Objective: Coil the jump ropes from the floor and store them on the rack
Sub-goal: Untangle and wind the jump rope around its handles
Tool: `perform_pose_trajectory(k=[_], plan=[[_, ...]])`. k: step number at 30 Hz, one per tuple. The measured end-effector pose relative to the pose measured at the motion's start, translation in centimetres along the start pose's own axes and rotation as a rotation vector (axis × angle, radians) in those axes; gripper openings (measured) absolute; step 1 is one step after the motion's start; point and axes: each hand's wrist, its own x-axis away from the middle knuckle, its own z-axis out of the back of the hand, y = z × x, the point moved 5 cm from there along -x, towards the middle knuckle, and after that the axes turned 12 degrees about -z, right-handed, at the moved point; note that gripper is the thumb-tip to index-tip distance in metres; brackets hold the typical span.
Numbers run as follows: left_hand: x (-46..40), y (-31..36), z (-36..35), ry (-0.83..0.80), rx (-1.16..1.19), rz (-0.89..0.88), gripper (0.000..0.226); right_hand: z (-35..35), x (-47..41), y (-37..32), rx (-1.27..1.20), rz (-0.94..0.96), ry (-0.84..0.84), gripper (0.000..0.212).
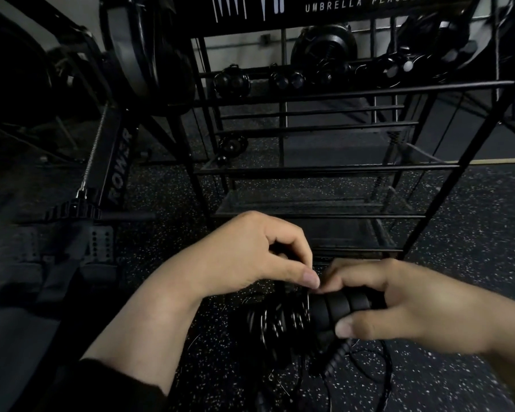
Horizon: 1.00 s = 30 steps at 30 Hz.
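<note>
Hands coiling a rope low before the rack

The right hand (399, 310) gripped the rope handles (339, 310); the left hand (250, 257) pinched the cord (280, 322) beside them, above speckled floor (458, 382). Beyond stood the rack (324, 168), lower shelves open.

Two bare forearms end in two bare hands, left hand (244, 257) and right hand (399, 304). Both wear no gloves, rings or watch. Thumbnails are short and plain. A dark sleeve (107, 385) covers the left arm, its edge ending well below the left wrist, toward the elbow. Beyond the right wrist the arm is bare as far as it shows
</note>
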Motion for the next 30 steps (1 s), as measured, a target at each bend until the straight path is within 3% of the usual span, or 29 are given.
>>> perform_pose_trajectory(k=[6, 10, 13, 15, 19, 23, 27, 29, 30], plan=[[-0.4, -1.0, -1.0, 0.082, 0.271, -0.057, 0.023, 0.1, 0.6, -0.5, -0.208, 0.130, -0.015, 0.028], [-1.2, -1.6, -2.1, 0.225, 0.516, 0.015, 0.012, 0.6, 0.6, -0.2, -0.485, 0.205, 0.049, 0.039], [-0.4, -2.4, -3.0, 0.390, 0.696, 0.110, 0.045, 0.8, 0.3, -0.4, -0.762, 0.284, 0.088, 0.033], [0.1, -3.1, -3.6, 0.515, 0.653, 0.203, 0.060, 1.1, 0.1, -0.7, -0.849, 0.290, 0.192, 0.021], [-1.0, -3.1, -4.6, 0.638, 0.612, 0.262, 0.030, 1.7, -0.3, -0.3, -0.964, 0.255, 0.384, 0.022], [-1.3, -3.3, -4.8, 0.617, 0.646, 0.305, 0.033, 1.8, -0.6, 0.0, -1.046, 0.255, 0.491, 0.022], [-1.4, -3.1, -5.9, 0.456, 0.514, 0.304, 0.031, 1.6, -1.0, 0.6, -1.058, 0.185, 0.597, 0.027], [-1.3, -2.4, -6.4, 0.417, 0.528, 0.314, 0.011, 1.3, -1.0, 0.8, -0.961, 0.136, 0.670, 0.030], [-1.3, -2.5, -6.5, 0.423, 0.555, 0.333, 0.016, 1.2, -1.0, 0.9, -0.850, 0.104, 0.717, 0.031]])
